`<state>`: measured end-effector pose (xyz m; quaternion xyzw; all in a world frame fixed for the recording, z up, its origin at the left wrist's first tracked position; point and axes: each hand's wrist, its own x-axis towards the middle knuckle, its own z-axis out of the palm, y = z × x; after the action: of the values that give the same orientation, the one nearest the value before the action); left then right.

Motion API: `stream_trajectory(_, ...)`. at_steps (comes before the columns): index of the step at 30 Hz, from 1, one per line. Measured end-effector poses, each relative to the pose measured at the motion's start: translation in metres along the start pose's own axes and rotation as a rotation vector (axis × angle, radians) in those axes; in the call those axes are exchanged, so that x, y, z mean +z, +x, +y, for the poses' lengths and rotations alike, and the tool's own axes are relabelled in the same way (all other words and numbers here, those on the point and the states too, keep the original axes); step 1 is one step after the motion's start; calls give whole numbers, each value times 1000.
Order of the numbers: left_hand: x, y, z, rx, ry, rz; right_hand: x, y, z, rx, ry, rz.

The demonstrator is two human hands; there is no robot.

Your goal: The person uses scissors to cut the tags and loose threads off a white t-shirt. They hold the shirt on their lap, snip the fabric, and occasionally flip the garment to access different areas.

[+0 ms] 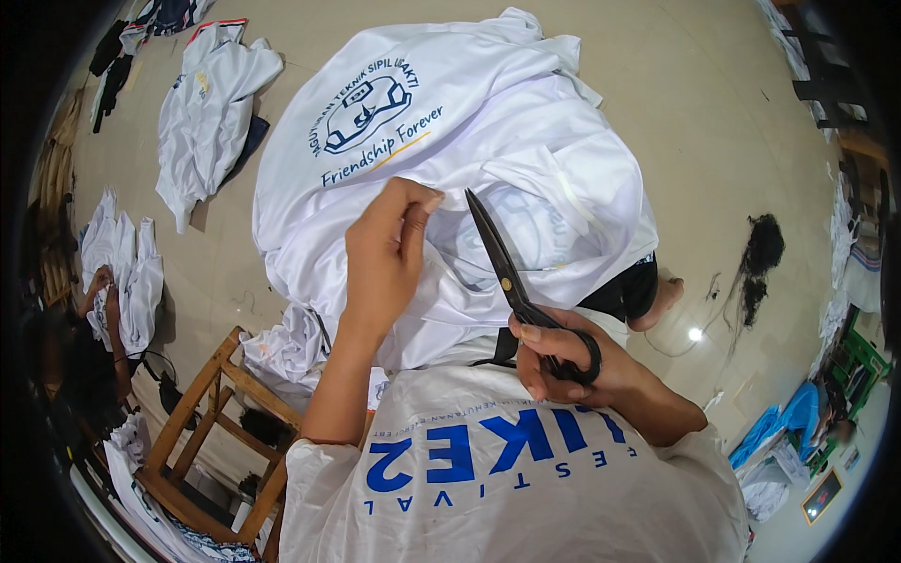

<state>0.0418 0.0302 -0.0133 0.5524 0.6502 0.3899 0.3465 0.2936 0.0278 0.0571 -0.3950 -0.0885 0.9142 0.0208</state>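
Note:
My left hand (385, 253) is raised over a pile of white shirts (305, 225), thumb and index pinched together at the cloth; whatever is between the fingertips is too small to make out. The top shirt carries a navy printed emblem with lettering and a yellow underline. In my right hand (601, 371) are black tailor's scissors (507, 272), gripped by the handles, blades looking closed and pointing up and away from me, their tips just right of my left fingertips. Loose folds and a narrow white band of fabric lie around the blades.
A co-worker's hands (103, 291) handle white garments (122, 253) at far left. A wooden stool (211, 375) stands lower left. More shirts (206, 122) lie upper left. A bare foot (662, 305) and black scraps (760, 249) are on the right floor. Blue fabric (802, 418) lies far right.

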Motion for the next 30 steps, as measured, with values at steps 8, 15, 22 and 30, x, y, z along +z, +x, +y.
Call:
stream_trajectory(8,5,13,-21,-15,-159,120,-1,0,2,-17,-103,-93)
stream_trajectory(15,-3,18,-28,-96,-162,63,6,-2,-7,-79,-188,73)
stream_trajectory(22,-17,13,-37,-173,-436,136,-1,-4,-21,-232,-138,62)
stream_trajectory(30,-10,10,-28,-204,-454,92,-1,17,-8,22,-143,-67)
